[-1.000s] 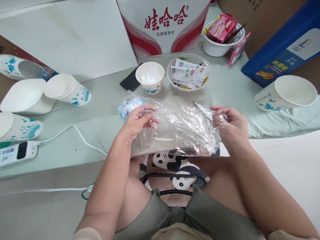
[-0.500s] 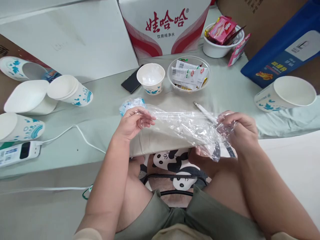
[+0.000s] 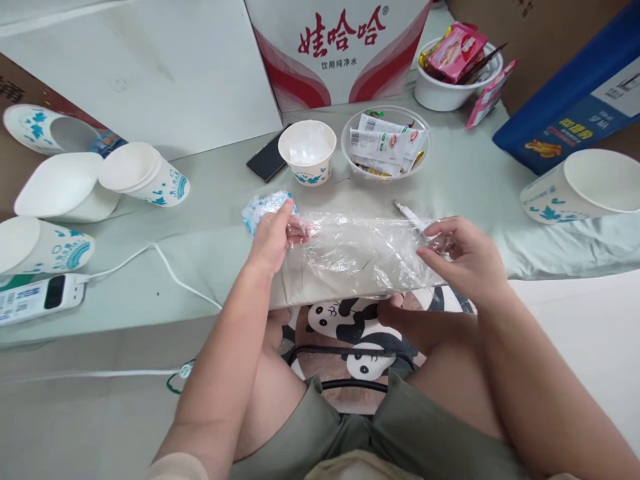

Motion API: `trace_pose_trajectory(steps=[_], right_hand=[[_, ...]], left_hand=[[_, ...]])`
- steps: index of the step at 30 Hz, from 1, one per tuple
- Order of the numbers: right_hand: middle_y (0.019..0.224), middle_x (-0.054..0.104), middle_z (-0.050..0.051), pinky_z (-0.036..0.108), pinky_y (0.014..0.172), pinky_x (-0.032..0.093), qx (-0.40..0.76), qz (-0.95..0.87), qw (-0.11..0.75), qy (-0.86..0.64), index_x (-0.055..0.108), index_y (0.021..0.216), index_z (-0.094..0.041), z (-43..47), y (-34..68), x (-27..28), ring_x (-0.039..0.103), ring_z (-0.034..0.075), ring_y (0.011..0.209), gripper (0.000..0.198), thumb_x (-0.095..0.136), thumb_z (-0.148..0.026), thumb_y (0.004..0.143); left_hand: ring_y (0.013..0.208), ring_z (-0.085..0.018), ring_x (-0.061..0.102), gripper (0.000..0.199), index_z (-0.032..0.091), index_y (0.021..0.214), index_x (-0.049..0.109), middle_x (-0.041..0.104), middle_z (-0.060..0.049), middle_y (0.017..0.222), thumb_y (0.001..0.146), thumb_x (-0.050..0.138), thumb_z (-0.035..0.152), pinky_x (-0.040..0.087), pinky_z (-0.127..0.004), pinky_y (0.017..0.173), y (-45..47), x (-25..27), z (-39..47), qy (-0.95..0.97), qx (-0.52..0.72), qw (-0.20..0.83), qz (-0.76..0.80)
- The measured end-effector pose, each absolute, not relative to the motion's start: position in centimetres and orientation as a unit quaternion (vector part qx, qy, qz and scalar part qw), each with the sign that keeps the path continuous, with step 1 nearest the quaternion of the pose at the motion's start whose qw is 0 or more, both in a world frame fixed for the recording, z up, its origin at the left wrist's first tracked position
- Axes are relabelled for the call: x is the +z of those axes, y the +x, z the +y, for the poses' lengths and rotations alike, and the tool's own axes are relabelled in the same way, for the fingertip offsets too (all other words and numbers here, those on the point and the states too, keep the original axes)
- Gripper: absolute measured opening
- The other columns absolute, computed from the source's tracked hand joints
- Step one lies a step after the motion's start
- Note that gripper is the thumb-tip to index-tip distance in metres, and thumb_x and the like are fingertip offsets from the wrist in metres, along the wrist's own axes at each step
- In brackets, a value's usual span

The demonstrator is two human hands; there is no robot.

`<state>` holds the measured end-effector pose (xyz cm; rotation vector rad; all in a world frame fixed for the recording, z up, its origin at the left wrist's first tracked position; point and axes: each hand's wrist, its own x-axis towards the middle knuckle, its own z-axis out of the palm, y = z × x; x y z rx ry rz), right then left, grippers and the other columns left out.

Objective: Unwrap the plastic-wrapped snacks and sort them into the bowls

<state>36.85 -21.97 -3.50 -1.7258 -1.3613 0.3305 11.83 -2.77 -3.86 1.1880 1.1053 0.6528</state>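
Observation:
A clear, crinkled plastic bag is spread between my hands above the front edge of the table. My left hand holds its left end, with the thumb up and the fingertips partly seen through the film. At the right end, my right hand has bunched plastic between thumb and fingers. A crumpled blue-and-clear wrapper lies just behind my left hand. Beyond the bag, a thin white tool with a metal tip lies on the table, its near end hidden by the plastic and my right hand.
Behind the bag stand a paper cup and a clear bowl of wrapped packets, with a phone alongside. Paper cups and a power strip with a white cable are at left. Another cup is at right.
The bag, crumpled and hanging low at its right end before, is now flatter and more spread out. My left hand has shifted right and turned thumb-up; my right hand has moved slightly left and loosened.

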Motion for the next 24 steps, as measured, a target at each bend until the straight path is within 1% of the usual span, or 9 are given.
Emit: trace_pose_trajectory(steps=[3, 6, 9, 12, 15, 18, 20, 21, 24], right_hand=[[0.103, 0.065, 0.002, 0.027, 0.058, 0.050, 0.150, -0.568, 0.418, -0.693, 0.068, 0.105, -0.026, -22.2, 37.0, -4.0, 0.053, 0.008, 0.057, 0.029, 0.066, -0.016, 0.078], [0.117, 0.061, 0.005, 0.029, 0.063, 0.052, 0.154, -0.608, 0.390, -0.674, 0.067, 0.116, -0.028, -22.5, 37.4, -4.3, 0.053, 0.008, 0.061, 0.043, 0.058, -0.009, 0.078], [0.123, 0.058, 0.008, 0.032, 0.067, 0.054, 0.167, -0.640, 0.346, -0.665, 0.067, 0.119, -0.029, -22.7, 37.8, -4.4, 0.060, 0.013, 0.074, 0.048, 0.054, -0.007, 0.079], [0.131, 0.054, 0.011, 0.035, 0.070, 0.057, 0.192, -0.664, 0.281, -0.666, 0.070, 0.118, -0.029, -23.0, 38.0, -4.2, 0.063, 0.016, 0.080, 0.045, 0.051, -0.009, 0.082], [0.137, 0.053, 0.012, 0.042, 0.079, 0.059, 0.189, -0.682, 0.233, -0.666, 0.075, 0.105, -0.027, -23.5, 37.7, -4.1, 0.066, 0.023, 0.098, 0.031, 0.053, -0.016, 0.087], [0.139, 0.057, 0.011, 0.065, 0.100, 0.047, 0.099, -0.684, 0.197, -0.695, 0.077, 0.078, -0.026, -24.0, 36.7, -3.7, 0.050, 0.041, 0.132, 0.021, 0.060, -0.030, 0.091], [0.137, 0.059, 0.013, 0.078, 0.103, 0.035, 0.000, -0.645, 0.209, -0.735, 0.074, 0.071, -0.024, -24.1, 35.7, -3.1, 0.037, 0.050, 0.141, 0.026, 0.063, -0.037, 0.090], [0.134, 0.060, 0.015, 0.079, 0.103, 0.032, -0.048, -0.615, 0.236, -0.751, 0.073, 0.072, -0.023, -23.9, 35.2, -2.8, 0.036, 0.051, 0.141, 0.026, 0.064, -0.039, 0.090], [0.127, 0.064, 0.016, 0.066, 0.104, 0.042, -0.086, -0.587, 0.333, -0.733, 0.071, 0.097, -0.022, -22.7, 33.4, -2.4, 0.051, 0.043, 0.131, 0.022, 0.066, -0.042, 0.089]], left_hand=[[0.068, -0.018, 0.070, 0.046, 0.018, 0.071, 0.065, 0.071, -0.007, 0.071, 0.080, 0.065, 0.063, 0.058, -0.028, 0.063, 11.6, -3.4, -2.6, 0.494, 0.282, 0.665, 0.483], [0.070, -0.014, 0.068, 0.027, 0.019, 0.083, 0.070, 0.072, -0.003, 0.081, 0.074, 0.077, 0.044, 0.059, -0.026, 0.068, 11.4, -3.0, -2.7, 0.498, 0.255, 0.688, 0.463], [0.076, -0.013, 0.067, 0.030, 0.022, 0.096, 0.075, 0.073, -0.002, 0.087, 0.066, 0.081, 0.027, 0.058, -0.025, 0.072, 11.3, -2.9, -2.9, 0.532, 0.201, 0.695, 0.439], [0.090, -0.017, 0.069, 0.019, 0.020, 0.086, 0.077, 0.076, -0.008, 0.102, 0.069, 0.078, 0.029, 0.057, -0.026, 0.076, 11.4, -3.1, -3.1, 0.557, 0.166, 0.678, 0.450], [0.099, -0.020, 0.069, 0.025, 0.017, 0.075, 0.076, 0.075, -0.012, 0.113, 0.076, 0.074, 0.042, 0.056, -0.028, 0.079, 11.6, -3.2, -3.1, 0.553, 0.163, 0.669, 0.469], [0.086, -0.017, 0.068, 0.031, 0.016, 0.088, 0.075, 0.074, -0.010, 0.106, 0.072, 0.079, 0.043, 0.055, -0.028, 0.074, 11.8, -3.3, -3.2, 0.575, 0.171, 0.646, 0.472], [0.078, -0.012, 0.064, 0.038, 0.018, 0.102, 0.073, 0.072, -0.008, 0.113, 0.068, 0.082, 0.033, 0.053, -0.025, 0.070, 11.8, -3.5, -3.3, 0.611, 0.166, 0.623, 0.460], [0.076, -0.010, 0.063, 0.043, 0.019, 0.107, 0.071, 0.070, -0.008, 0.119, 0.067, 0.082, 0.028, 0.051, -0.024, 0.068, 11.8, -3.6, -3.3, 0.626, 0.163, 0.614, 0.452], [0.081, -0.010, 0.065, 0.047, 0.020, 0.112, 0.067, 0.065, -0.007, 0.129, 0.066, 0.080, 0.020, 0.051, -0.022, 0.069, 11.8, -3.7, -3.5, 0.641, 0.157, 0.617, 0.428]])
